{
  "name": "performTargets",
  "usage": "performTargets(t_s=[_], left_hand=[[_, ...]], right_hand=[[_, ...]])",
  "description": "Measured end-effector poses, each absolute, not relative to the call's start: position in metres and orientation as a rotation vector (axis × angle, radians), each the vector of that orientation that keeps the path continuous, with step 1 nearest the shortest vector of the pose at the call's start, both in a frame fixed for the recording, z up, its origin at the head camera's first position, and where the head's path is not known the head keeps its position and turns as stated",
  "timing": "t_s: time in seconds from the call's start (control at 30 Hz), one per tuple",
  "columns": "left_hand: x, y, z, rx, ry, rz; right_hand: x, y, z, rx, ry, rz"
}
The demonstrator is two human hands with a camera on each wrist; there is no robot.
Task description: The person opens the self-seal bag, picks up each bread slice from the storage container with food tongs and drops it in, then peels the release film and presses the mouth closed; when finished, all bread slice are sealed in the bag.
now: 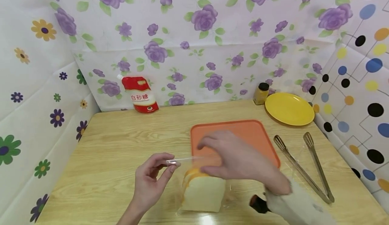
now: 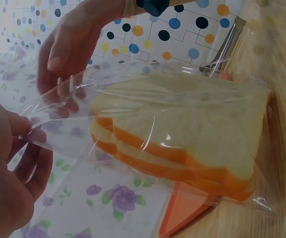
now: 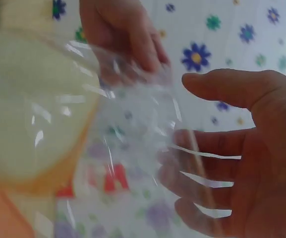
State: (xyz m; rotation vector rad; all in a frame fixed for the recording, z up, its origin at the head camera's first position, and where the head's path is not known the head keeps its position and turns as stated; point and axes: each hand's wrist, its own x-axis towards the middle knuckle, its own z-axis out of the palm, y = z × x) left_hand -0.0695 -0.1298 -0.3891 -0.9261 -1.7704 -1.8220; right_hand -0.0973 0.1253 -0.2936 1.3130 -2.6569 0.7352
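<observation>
Slices of bread (image 1: 204, 194) stand in a clear plastic bag (image 2: 78, 111) at the near edge of the table. My left hand (image 1: 152, 176) pinches one corner of the bag's upper edge between thumb and fingertips. Over the bag's other side is my right hand (image 1: 234, 155), its thumb and fingers spread apart. In the right wrist view the fingers (image 3: 207, 171) of that hand lie behind the clear film, with the thumb in front of the edge. Whether they touch the film I cannot tell.
Behind the bread lies an orange tray (image 1: 243, 130). Metal tongs (image 1: 317, 164) rest to its right, with a yellow plate (image 1: 290, 109) and a dark-lidded jar (image 1: 261, 94) farther back. A red and white sugar pouch (image 1: 140, 95) leans against the flowered back wall.
</observation>
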Motion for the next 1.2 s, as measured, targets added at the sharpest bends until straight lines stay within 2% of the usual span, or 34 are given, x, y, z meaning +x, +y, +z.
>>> performTargets(t_s=[0.17,0.33,0.8,1.2], left_hand=[[-0.067,-0.132,-0.388,-0.934,-1.760,-1.807],[-0.066,-0.131,-0.388,-0.925,-1.742,-1.810],[-0.063,-0.135,-0.386,-0.905,-1.868,-1.851],[-0.061,-0.137,-0.386,-0.842,-1.913,-1.811]], right_hand=[[-0.110,0.075,-0.287,1.479,-2.792,0.696],[-0.111,0.060,-0.289,1.446,-2.856,0.779],[-0.107,0.064,-0.297,1.430,-2.821,0.801],[-0.098,0.111,-0.305,1.205,-2.826,0.795]])
